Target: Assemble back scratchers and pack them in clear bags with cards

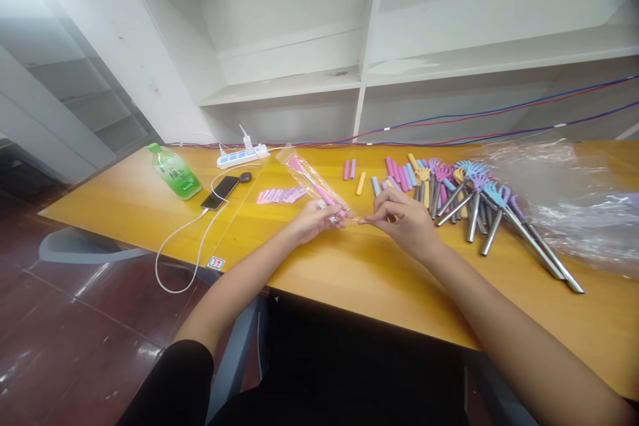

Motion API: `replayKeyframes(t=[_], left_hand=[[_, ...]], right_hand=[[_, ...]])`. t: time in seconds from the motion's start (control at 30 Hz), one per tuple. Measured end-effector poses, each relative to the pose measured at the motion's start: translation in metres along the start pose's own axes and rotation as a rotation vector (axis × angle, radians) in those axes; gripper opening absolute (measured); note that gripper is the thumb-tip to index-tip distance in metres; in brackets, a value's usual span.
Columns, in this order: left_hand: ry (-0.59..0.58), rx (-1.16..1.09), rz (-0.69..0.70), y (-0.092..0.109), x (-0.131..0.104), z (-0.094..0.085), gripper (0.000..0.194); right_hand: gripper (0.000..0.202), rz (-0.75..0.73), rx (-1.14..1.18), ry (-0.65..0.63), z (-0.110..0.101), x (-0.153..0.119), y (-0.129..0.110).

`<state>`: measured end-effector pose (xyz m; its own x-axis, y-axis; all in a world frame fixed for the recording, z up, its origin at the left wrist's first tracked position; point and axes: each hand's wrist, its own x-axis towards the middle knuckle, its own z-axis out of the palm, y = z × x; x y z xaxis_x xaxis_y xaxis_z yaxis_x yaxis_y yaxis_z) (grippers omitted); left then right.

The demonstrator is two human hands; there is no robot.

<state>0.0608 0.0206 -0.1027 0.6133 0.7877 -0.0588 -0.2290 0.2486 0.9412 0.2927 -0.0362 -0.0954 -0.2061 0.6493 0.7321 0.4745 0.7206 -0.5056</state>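
Observation:
Near the middle of the table, my left hand (pixel 315 221) is closed around the lower end of a pink back scratcher (pixel 323 194). It lies inside a clear plastic bag (pixel 286 156), its claw end pointing away to the upper left. My right hand (pixel 407 225) pinches the near end of the bag, thumb against fingertips; the exact edge it grips is thin and hard to see. To the right lies a pile of back scratcher parts with coloured claws (pixel 478 181) and metal tubes (pixel 472 218). Several coloured handle sleeves (pixel 394 170) lie beside them.
Small pink cards (pixel 282 196) lie left of the bag. Further left are a phone (pixel 219 193) with a white cable, a power strip (pixel 242 156) and a green tea bottle (pixel 174 172). Clear plastic bags (pixel 574 200) cover the right end of the table (pixel 359 273). Shelves stand behind.

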Motion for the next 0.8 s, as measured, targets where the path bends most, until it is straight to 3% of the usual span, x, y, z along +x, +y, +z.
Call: replayKeyframes(t=[0.13, 0.3, 0.43, 0.8], left_hand=[[-0.045, 0.008, -0.016, 0.001, -0.001, 0.000, 0.047], [-0.056, 0.017, -0.048, 0.003, -0.002, 0.000, 0.047], [-0.123, 0.047, -0.039, -0.002, -0.001, 0.000, 0.048], [-0.181, 0.163, -0.119, -0.018, 0.001, -0.003, 0.056]], right_hand=[[0.048, 0.006, 0.038, -0.058, -0.003, 0.002, -0.001], [0.026, -0.019, 0.046, -0.251, 0.000, 0.000, -0.003], [0.015, -0.049, 0.016, -0.247, 0.006, -0.005, -0.003], [0.019, 0.039, -0.059, -0.298, 0.015, -0.006, -0.004]])
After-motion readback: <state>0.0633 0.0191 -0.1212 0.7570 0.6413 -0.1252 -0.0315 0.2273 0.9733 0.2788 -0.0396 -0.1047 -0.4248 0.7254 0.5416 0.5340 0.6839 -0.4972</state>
